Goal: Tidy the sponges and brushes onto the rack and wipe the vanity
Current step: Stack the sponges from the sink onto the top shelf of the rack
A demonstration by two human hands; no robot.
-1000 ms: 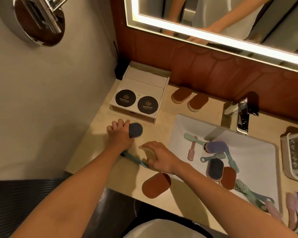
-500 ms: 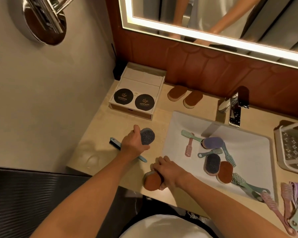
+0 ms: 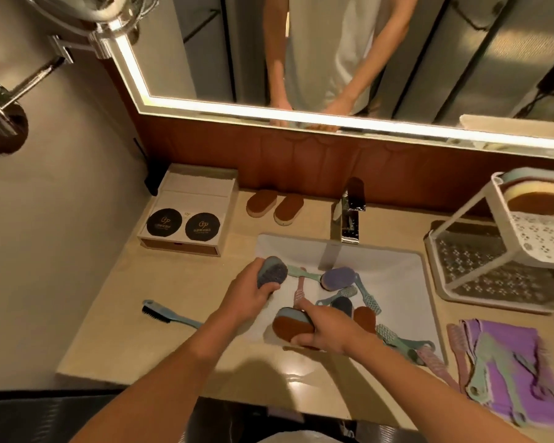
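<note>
Your left hand (image 3: 248, 294) gripped a grey scrub sponge (image 3: 272, 274). Your right hand (image 3: 325, 330) held a brown-faced sponge (image 3: 290, 327) (both above the sink (image 3: 397, 282)).

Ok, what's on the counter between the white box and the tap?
Two brown sponges lie side by side there, between the white box and the tap, in the head view.

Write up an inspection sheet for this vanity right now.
Surface: beige vanity, white sink set in.
Job's things: rack has a brown-topped sponge on top tier; purple sponge and brushes in sink; two brown sponges by wall; black-bristled brush on vanity.
Clutter: box; purple cloth under loose brushes.
Grippers: left hand has its grip on grey sponge; right hand on brown-faced sponge.
Cables: possibly one at black item beside box.
Surroundings: faucet, lit mirror.
</note>
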